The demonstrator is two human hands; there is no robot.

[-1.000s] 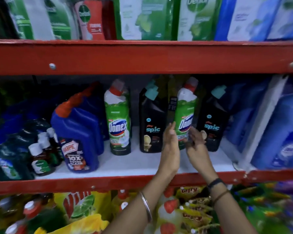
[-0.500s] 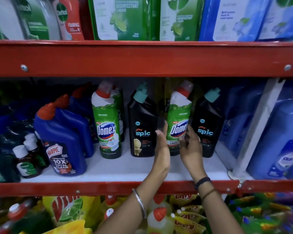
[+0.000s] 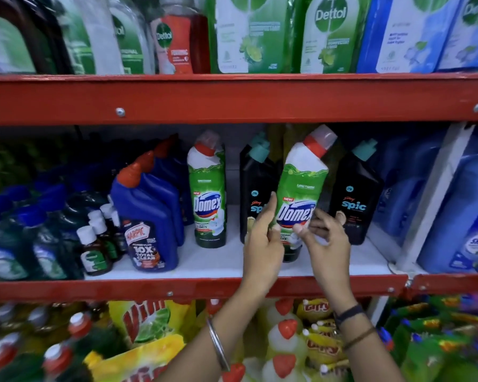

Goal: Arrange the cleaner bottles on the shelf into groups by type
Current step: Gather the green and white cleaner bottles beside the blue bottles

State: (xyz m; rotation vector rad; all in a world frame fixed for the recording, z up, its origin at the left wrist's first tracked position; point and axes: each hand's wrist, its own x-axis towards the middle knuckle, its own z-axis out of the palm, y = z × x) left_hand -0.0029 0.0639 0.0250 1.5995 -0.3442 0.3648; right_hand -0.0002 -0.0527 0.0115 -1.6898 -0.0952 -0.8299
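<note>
On the middle shelf [image 3: 210,263] a green Domex bottle [image 3: 301,188] with a red neck tilts to the right, its base near the shelf front. My left hand [image 3: 262,244] grips its left side and my right hand [image 3: 326,238] holds its lower right. It sits between two black Spic bottles, one [image 3: 255,188] on the left, partly behind my left hand, and one [image 3: 356,197] on the right. A second Domex bottle [image 3: 209,194] stands upright further left, next to blue Harpic bottles [image 3: 146,216].
Small brown bottles [image 3: 93,252] and dark green bottles [image 3: 6,244] fill the shelf's left end. Large blue refill packs [image 3: 464,216] stand at the right behind a white upright. The red beam [image 3: 232,97] of the Dettol shelf hangs close above. Yellow pouches lie below.
The Domex bottle has come forward out of the row and now leans to the right. Both hands have closed further around it. The camera has moved closer.
</note>
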